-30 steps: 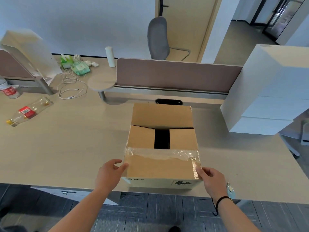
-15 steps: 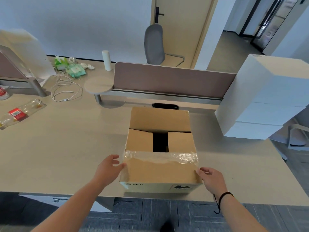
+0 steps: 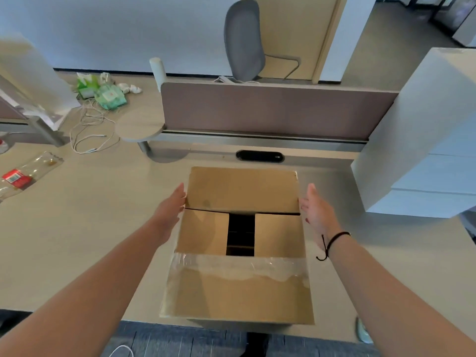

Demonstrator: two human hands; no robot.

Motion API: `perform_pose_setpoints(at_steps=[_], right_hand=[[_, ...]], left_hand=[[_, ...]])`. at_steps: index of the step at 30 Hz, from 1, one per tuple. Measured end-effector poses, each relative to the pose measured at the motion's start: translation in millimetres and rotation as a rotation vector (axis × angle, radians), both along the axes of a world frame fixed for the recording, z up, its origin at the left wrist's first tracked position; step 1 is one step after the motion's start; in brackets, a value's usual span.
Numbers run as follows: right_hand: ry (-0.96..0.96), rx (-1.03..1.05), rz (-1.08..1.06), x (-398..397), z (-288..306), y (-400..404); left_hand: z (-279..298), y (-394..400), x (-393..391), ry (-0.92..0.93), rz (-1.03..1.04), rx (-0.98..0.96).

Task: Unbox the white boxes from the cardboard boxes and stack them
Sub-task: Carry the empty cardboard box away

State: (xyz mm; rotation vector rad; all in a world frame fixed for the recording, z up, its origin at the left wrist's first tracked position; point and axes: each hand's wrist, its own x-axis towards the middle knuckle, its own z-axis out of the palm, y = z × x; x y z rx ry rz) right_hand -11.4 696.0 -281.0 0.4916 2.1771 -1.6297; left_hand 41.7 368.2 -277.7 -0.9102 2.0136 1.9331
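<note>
A brown cardboard box [image 3: 239, 287] stands at the desk's near edge, its long flaps spread toward and away from me. The two short inner flaps lie closed, with a dark gap between them. Clear tape clings to the near flap. My left hand [image 3: 170, 210] reaches along the box's left side, fingers straight, touching the far flap's left edge. At the box's right side my right hand [image 3: 315, 213] is held out with straight fingers, just beside the far flap's right edge. A stack of white boxes [image 3: 422, 140] stands on the desk at the right.
A brown divider panel [image 3: 270, 109] runs behind the box, with a black cable slot [image 3: 259, 156] in front of it. Left lie a flattened plastic bottle [image 3: 23, 173], white cables [image 3: 90, 130] and green packets [image 3: 105, 95]. A grey chair [image 3: 244, 39] stands beyond the desk [image 3: 77, 228].
Both hands left the near corners of the box and moved forward along its sides to the far flap. My view moved closer over the box.
</note>
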Motion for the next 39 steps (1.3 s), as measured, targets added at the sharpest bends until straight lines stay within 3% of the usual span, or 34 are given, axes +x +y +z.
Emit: perform_pose_setpoints(at_steps=[8, 11, 13, 18, 22, 23, 26, 28, 31, 39], right_hand=[[0.017, -0.364, -0.205, -10.6, 7.3, 14.2], [0.093, -0.375, -0.116, 12.9, 11.7, 21.9], [0.097, -0.356, -0.015, 34.2, 7.7, 29.7], [0.027, -0.061, 0.329, 91.7, -14.9, 35.3], [0.106, 0.053, 0.288, 103.1, -18.2, 20.0], [0.138, 0.129, 0.288, 102.6, -18.6, 16.1], [0.297, 0.610, 0.457, 102.9, -19.7, 2.0], [0.406, 0.744, 0.672, 105.6, -19.3, -18.5], [0.445, 0.785, 0.955, 114.0, -28.6, -54.3], [0.491, 0.888, 0.903, 118.0, -62.7, -69.0]], left_hand=[[-5.6, -7.5, 2.6, 0.146, 0.157, 0.169], [-6.0, -11.0, 26.5, 0.225, 0.143, 0.193], [-11.8, -15.3, 45.1, 0.236, 0.060, 0.109], [-34.5, -17.8, 87.5, 0.204, -0.312, -0.281], [-36.2, -5.4, 98.2, 0.085, -0.540, -0.742], [-33.4, 1.1, 98.2, 0.050, -0.592, -0.877], [-29.1, 29.8, 97.8, 0.071, -0.820, -1.139], [-30.8, 55.2, 100.4, 0.131, -0.925, -1.195], [-38.1, 86.7, 101.0, 0.193, -1.017, -1.228], [-56.8, 102.2, 102.2, 0.160, -0.972, -1.215]])
